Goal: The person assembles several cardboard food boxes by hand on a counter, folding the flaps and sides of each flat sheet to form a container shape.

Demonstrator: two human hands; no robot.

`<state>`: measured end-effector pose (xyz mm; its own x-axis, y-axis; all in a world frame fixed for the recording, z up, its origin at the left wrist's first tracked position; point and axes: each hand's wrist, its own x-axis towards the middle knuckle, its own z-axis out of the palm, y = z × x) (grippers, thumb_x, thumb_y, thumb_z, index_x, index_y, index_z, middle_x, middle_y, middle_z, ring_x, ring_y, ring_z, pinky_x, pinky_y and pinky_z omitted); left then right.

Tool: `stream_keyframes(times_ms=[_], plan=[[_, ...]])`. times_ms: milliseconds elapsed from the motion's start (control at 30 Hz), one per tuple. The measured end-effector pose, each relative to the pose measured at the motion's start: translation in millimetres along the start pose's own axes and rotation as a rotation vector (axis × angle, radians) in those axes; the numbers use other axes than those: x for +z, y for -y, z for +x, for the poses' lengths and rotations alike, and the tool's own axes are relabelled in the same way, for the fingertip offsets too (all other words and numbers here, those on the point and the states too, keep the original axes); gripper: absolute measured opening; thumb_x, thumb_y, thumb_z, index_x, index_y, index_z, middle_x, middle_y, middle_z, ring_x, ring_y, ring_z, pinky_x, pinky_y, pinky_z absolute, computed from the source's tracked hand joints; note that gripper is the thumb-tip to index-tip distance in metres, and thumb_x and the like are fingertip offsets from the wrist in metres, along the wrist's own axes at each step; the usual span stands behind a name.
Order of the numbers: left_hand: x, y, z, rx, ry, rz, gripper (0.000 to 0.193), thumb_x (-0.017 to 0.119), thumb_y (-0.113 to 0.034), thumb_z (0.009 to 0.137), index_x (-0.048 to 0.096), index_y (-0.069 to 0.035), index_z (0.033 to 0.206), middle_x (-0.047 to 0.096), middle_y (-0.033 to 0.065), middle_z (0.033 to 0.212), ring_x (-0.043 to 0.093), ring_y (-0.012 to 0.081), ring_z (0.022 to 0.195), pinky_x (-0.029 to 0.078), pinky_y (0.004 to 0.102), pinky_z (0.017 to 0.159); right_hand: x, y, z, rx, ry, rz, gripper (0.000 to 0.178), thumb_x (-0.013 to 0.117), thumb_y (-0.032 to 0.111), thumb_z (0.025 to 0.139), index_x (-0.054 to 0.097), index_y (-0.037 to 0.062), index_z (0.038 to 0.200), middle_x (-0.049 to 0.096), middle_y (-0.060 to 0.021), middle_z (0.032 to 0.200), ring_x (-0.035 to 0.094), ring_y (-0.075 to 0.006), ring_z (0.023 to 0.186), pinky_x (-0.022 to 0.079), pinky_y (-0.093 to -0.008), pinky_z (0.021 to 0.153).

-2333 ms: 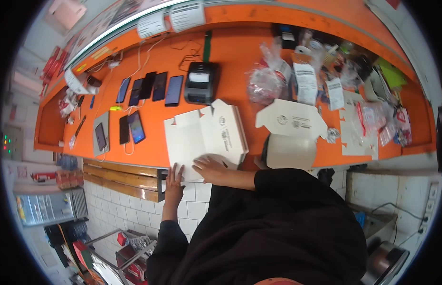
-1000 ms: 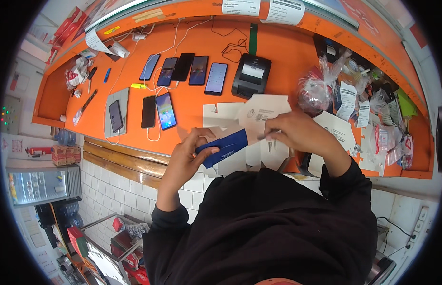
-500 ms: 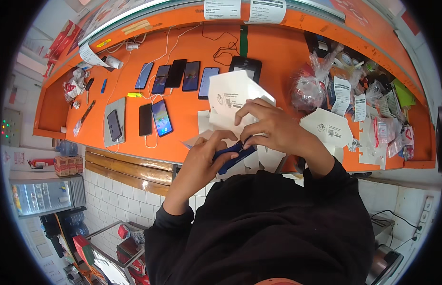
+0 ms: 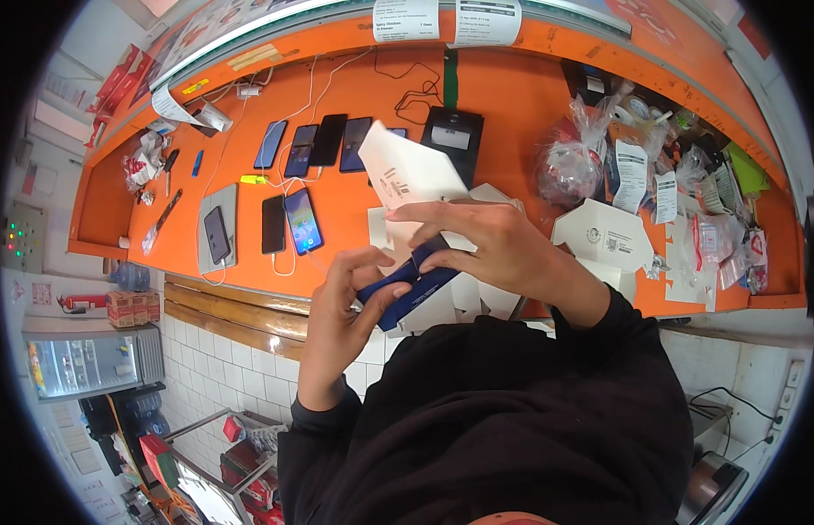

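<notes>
Close to my body, both hands hold a partly folded cardboard box (image 4: pixel 415 302), dark blue outside and white inside. My left hand (image 4: pixel 335 319) grips its left side, thumb and fingers closed on the blue wall. On the other side my right hand (image 4: pixel 503 241) pinches the blue edge between thumb and fingers. A tall white lid flap (image 4: pixel 411 171) with small dark print rises behind my hands, tilted to the left. Under and beside it lie more white card pieces (image 4: pixel 496 293), partly covered by my hands. Another white box blank (image 4: pixel 604 234) lies to the right.
Several phones (image 4: pixel 303 219) with white charging cables lie on the orange table (image 4: pixel 512 105). A black device (image 4: pixel 450 140) stands at the back. To the right are a tied plastic bag (image 4: pixel 571 166), paper slips (image 4: pixel 632 175) and clutter. A knife (image 4: pixel 168 210) lies at the left.
Both hands have shifted slightly left with the box. Its white lid flap has swung left and now leans at a steeper angle, covering part of a phone behind it.
</notes>
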<state>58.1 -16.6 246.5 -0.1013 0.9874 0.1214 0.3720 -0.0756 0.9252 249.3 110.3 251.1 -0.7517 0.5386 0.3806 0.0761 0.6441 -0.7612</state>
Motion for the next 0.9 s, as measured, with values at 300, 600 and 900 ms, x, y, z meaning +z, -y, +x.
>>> stream_keyframes(times_ms=[300,600,900], plan=[[2,-1,-3,-0.007,-0.076,-0.25,0.037,0.07,0.001,0.088,0.045,-0.003,0.116,0.066,0.0072,0.077,0.061,0.0069,0.073,0.046,0.0192,0.067,10,3,-4,-0.076,-0.088,0.077,0.03,0.071,0.003,0.082,0.067,0.0039,0.112,0.071,-0.0057,0.109,0.07,-0.02,0.097,0.055,-0.0314,0.083],[7,3,-7,-0.015,-0.143,-0.236,0.039,0.071,0.002,0.086,0.045,-0.003,0.115,0.064,0.0053,0.075,0.059,0.0065,0.071,0.045,0.0193,0.067,10,3,-8,-0.099,-0.051,0.078,0.028,0.071,0.003,0.083,0.068,0.0044,0.11,0.072,-0.0059,0.105,0.068,-0.0213,0.091,0.055,-0.0304,0.081],[14,8,-10,-0.011,-0.192,-0.313,0.041,0.069,0.004,0.087,0.042,-0.004,0.116,0.064,0.0065,0.076,0.061,0.0072,0.073,0.045,0.0193,0.066,15,-1,-9,-0.071,-0.061,0.202,0.026,0.074,0.004,0.081,0.068,0.0048,0.106,0.071,-0.006,0.098,0.069,-0.021,0.089,0.055,-0.0323,0.077]])
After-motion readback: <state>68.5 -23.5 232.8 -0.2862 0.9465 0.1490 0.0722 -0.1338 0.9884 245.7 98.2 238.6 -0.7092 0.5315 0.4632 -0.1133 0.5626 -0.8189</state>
